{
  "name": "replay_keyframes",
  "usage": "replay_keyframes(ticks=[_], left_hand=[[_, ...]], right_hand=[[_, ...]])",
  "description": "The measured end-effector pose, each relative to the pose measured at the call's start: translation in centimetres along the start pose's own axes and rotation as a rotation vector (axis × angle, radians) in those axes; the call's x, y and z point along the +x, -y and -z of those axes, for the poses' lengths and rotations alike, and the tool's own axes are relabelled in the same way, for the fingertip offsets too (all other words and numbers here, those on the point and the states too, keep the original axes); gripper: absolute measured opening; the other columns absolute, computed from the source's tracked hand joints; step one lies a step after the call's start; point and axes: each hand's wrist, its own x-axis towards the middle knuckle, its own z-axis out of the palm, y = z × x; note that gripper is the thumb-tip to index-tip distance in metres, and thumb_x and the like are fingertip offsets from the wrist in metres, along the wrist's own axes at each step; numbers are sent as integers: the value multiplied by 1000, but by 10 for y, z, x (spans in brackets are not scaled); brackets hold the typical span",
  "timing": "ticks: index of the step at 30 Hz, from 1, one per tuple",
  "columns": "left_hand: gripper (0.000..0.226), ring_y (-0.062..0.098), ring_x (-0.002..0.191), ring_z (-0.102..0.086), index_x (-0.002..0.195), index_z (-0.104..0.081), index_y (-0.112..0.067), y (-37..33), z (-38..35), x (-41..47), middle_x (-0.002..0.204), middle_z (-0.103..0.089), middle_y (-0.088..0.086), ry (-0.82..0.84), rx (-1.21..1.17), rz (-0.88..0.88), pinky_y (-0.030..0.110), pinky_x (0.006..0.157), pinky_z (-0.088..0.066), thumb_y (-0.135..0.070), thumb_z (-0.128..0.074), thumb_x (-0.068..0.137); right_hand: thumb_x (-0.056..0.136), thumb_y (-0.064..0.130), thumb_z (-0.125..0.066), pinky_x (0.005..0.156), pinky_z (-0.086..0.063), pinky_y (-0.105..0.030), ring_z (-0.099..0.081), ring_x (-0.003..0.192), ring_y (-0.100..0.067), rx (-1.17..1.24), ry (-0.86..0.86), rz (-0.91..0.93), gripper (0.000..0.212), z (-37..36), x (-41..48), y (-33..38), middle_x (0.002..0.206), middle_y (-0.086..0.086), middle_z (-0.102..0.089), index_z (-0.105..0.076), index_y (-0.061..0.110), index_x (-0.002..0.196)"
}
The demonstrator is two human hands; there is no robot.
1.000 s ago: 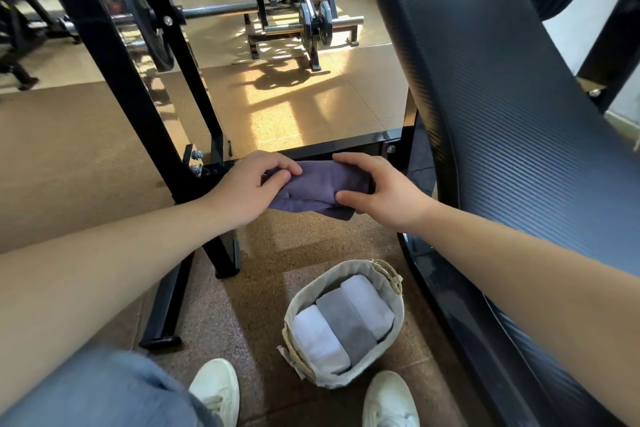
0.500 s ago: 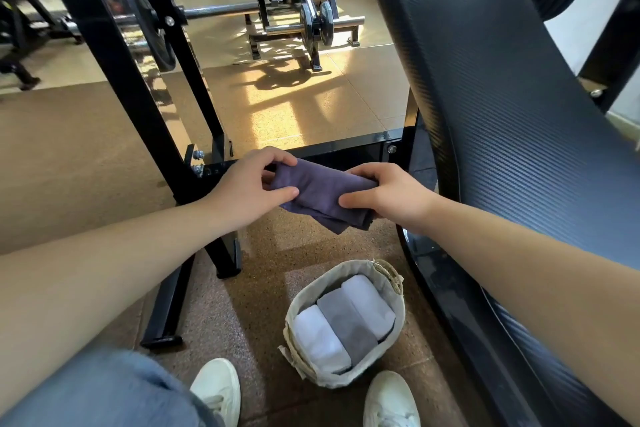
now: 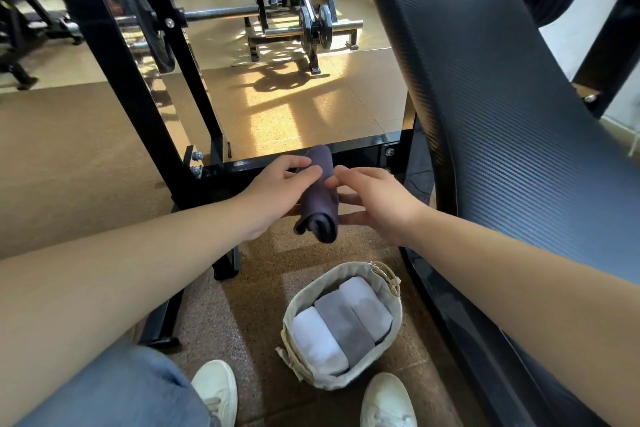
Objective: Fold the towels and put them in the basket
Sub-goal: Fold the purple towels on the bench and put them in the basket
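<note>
I have the dark purple towel point(image 3: 318, 196) rolled into a tube and held in the air above the floor point(image 3: 263, 288), one end pointing away from me and the open end hanging toward me. My left hand point(image 3: 277, 191) grasps it, fingers curled over the top of the roll. My right hand point(image 3: 375, 198) is released. Its fingers are nearly straight, and their tips rest against the roll's right side without closing round it.

The basket point(image 3: 341, 381) stands on the floor below the towel and nearer to me, between my two white shoes. Three rolled towels lie side by side in it: a white towel point(image 3: 318, 340) on the left, a grey towel point(image 3: 343, 322) in the middle and a pale towel point(image 3: 365, 303) on the right. A black padded bench point(image 3: 502, 114) rises close on the right, and a black steel frame point(image 3: 114, 62) stands on the left.
</note>
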Motion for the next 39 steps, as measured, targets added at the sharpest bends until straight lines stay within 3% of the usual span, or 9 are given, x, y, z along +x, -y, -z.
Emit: replay_keyframes(ticks=[3,5,10,16,22,27,33,36,39], left_hand=[[52,21,106,-68,130,-51,-37,0,1,-1,121,-63,4,21,-77,26,34,81,-56,-39,-78,86],[70,23,103,-70,139,-46,-34,-2,3,-1,121,-63,6,27,-123,58,33,75,-58,-30,-85,81],[67,26,103,-71,141,-49,-24,-3,0,-3,119,-69,6,22,-89,91,47,93,-58,-18,-83,83],[31,26,101,-73,128,-61,-18,-11,2,0,114,-74,7,-16,-308,194,40,82,-57,-19,-66,98],[35,26,109,-70,133,-57,-16,-11,2,-4,121,-71,11,2,-418,166,42,87,-55,-5,-55,100],[40,24,107,-72,136,-56,-18,-12,6,-2,123,-72,9,-42,-574,182,40,83,-57,-3,-52,100],[41,26,106,-73,137,-56,-22,-12,10,-4,122,-72,9,-87,-678,226,42,81,-60,-5,-51,101],[40,26,106,-73,138,-56,-21,-13,13,-4,126,-70,10,-83,-694,226,39,75,-59,-6,-51,101],[39,25,102,-74,137,-58,-20,-15,15,-4,126,-70,9,-45,-679,219,38,72,-59,-6,-50,101]], right_hand=[[99,9,-60,92,-59,-53,-68,110,-31,3,-86,68,16,2,2,1,113,-19,-69,-69,3,111],[94,-5,-61,94,-57,-55,-67,107,-33,-21,-128,114,24,1,2,1,114,-16,-65,-66,7,114],[89,-13,-62,81,-60,-36,-67,98,-26,101,-146,146,47,-3,2,5,118,-13,-61,-56,13,127],[96,-3,-56,76,-60,-37,-66,92,-23,23,-141,-11,48,3,1,2,122,-14,-64,-51,15,140],[89,15,-76,77,-62,-39,-75,97,-24,-48,43,-106,44,7,0,-8,110,-8,-75,-59,21,130],[87,-7,-70,87,-61,-51,-71,98,-42,-28,-60,-1,31,12,3,-10,102,-24,-73,-67,10,113],[81,4,-76,75,-63,-34,-74,81,-14,-435,-89,142,52,14,2,-7,101,-1,-72,-61,31,122],[82,13,-75,73,-63,-38,-71,76,-14,-508,-195,210,43,7,2,-8,91,2,-70,-60,37,114],[83,27,-74,67,-55,-27,-65,74,-8,-631,-287,318,29,3,2,-10,82,8,-67,-60,39,106]])
